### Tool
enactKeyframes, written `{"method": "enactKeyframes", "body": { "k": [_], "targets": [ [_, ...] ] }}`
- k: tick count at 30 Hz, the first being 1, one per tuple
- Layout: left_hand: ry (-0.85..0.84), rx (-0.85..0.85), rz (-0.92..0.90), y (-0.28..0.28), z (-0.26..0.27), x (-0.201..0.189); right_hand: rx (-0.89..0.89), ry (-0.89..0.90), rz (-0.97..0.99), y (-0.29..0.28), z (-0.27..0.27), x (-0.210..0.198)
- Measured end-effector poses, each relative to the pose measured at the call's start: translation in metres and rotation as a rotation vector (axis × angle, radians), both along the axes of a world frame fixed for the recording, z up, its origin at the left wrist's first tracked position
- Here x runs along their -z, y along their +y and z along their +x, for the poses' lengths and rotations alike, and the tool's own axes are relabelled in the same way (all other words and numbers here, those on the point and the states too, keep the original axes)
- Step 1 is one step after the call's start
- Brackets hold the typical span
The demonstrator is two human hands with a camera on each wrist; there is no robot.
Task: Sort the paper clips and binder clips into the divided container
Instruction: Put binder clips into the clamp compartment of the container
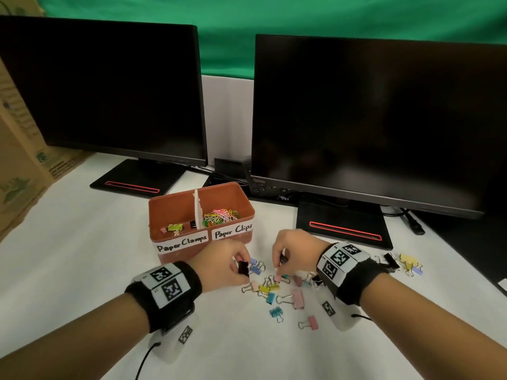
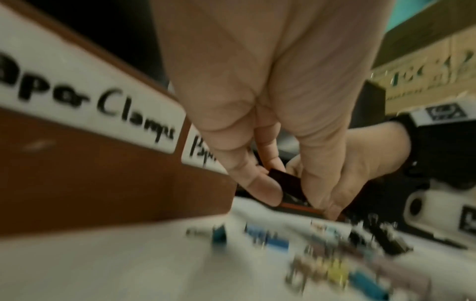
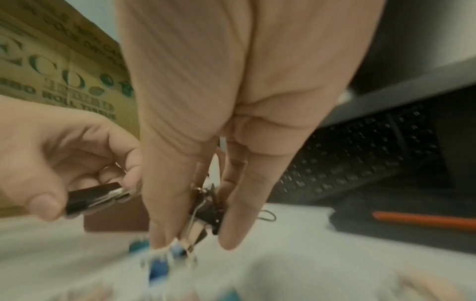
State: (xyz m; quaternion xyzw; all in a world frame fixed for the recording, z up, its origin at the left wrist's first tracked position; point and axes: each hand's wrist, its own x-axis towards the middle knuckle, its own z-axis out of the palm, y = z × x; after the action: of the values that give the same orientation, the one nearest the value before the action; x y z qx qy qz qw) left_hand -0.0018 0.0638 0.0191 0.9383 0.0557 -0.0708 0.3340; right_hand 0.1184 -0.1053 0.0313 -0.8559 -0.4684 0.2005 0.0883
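A brown divided container [image 1: 175, 204] stands on the white table, labelled "Paper Clamps" on its left and "Paper Clips" on its right. Its left compartment holds a few binder clips [image 1: 175, 227]; the right holds coloured paper clips [image 1: 220, 215]. My left hand [image 1: 233, 266] pinches a black binder clip [image 1: 243, 267] [image 2: 285, 181] just in front of the container. My right hand [image 1: 282, 259] pinches another black binder clip [image 3: 206, 211] between thumb and fingers, low over a scatter of coloured binder clips [image 1: 274, 289].
Two dark monitors [image 1: 370, 127] stand behind the container, their bases [image 1: 343, 229] on the table. A second small group of binder clips [image 1: 406, 263] lies to the right. Cardboard boxes [image 1: 19, 160] stand at the far left. A keyboard [image 3: 360, 163] sits beyond my right hand.
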Motion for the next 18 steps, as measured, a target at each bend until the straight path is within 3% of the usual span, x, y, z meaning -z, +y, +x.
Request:
{"method": "enactKeyframes", "body": {
  "k": [3,6,10,14,18],
  "targets": [
    [-0.083,-0.057,0.016,0.018,-0.011,-0.036,-0.058,-0.044,0.124,0.017,-0.005,-0.031],
    [-0.142,-0.221,0.142,0.06,-0.018,-0.067,-0.127,-0.088,0.255,0.052,-0.015,-0.064],
    [-0.149,-0.422,0.24,0.113,-0.022,-0.083,-0.152,-0.099,0.347,0.122,-0.031,-0.083],
    [-0.125,-0.423,0.279,0.131,-0.027,-0.078,-0.11,-0.018,0.287,0.162,-0.042,-0.075],
    [-0.327,-0.374,0.263,0.107,-0.035,-0.074,-0.03,-0.05,0.302,0.139,-0.036,-0.065]
  ]
}}
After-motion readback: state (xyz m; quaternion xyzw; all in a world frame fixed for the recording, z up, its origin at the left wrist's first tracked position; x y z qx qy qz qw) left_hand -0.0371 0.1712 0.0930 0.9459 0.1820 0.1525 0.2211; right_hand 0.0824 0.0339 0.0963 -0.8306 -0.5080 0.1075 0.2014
